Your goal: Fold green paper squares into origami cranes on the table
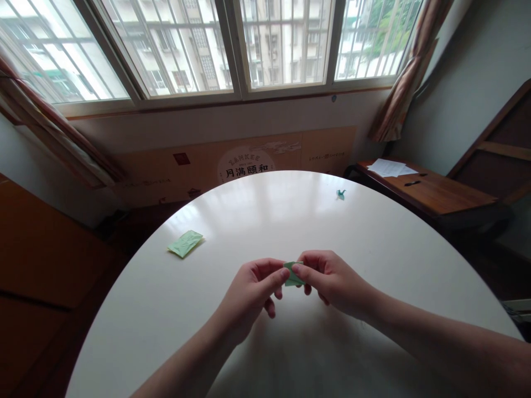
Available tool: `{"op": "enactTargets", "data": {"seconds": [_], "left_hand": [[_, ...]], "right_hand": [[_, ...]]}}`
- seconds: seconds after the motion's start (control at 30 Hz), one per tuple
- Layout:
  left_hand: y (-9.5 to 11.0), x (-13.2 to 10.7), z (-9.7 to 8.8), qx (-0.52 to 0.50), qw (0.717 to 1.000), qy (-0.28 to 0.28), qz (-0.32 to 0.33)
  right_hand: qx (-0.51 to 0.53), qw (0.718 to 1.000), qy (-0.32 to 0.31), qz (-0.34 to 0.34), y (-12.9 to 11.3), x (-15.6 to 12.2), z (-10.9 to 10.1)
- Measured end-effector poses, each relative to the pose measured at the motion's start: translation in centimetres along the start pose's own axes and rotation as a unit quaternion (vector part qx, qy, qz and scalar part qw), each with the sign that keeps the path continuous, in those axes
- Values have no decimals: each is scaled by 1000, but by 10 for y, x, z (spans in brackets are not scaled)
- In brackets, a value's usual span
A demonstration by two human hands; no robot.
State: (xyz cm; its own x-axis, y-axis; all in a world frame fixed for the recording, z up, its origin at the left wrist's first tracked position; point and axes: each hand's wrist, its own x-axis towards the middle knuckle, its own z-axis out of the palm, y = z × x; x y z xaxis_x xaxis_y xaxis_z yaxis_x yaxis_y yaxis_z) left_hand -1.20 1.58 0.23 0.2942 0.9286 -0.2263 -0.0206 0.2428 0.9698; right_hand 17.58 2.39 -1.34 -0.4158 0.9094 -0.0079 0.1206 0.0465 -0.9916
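A small folded piece of green paper (293, 280) is held between my two hands, just above the white round table. My left hand (257, 284) pinches its left edge between thumb and fingers. On the other side, my right hand (327, 276) grips the upper right part, its thumb lying on the front face. The fingertips behind the paper are partly hidden. Farther off to the left, a pale green paper packet (185, 244) lies flat on the table, apart from both hands.
The white table (257, 221) has a curved far edge. Near its back right lies a small teal folded paper figure (341, 194). A wooden side table (435, 190) with white papers (388, 167) stands at the right. A printed cardboard panel (166, 174) leans under the window.
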Motion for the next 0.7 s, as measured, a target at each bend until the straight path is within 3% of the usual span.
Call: {"op": "enactTargets", "data": {"seconds": [0.2, 0.4, 0.53, 0.7], "left_hand": [[2, -2, 3, 59, 996, 55, 26], [1, -3, 3, 85, 994, 62, 36], [2, -4, 3, 53, 997, 51, 31], [3, -3, 2, -37, 999, 11, -35]], "right_hand": [[-26, 1000, -2, -15, 1, -1, 2], [-66, 996, 18, -49, 2, 0, 2], [-45, 998, 8, -35, 0, -1, 2], [-29, 999, 2, -18, -2, -2, 1]]}}
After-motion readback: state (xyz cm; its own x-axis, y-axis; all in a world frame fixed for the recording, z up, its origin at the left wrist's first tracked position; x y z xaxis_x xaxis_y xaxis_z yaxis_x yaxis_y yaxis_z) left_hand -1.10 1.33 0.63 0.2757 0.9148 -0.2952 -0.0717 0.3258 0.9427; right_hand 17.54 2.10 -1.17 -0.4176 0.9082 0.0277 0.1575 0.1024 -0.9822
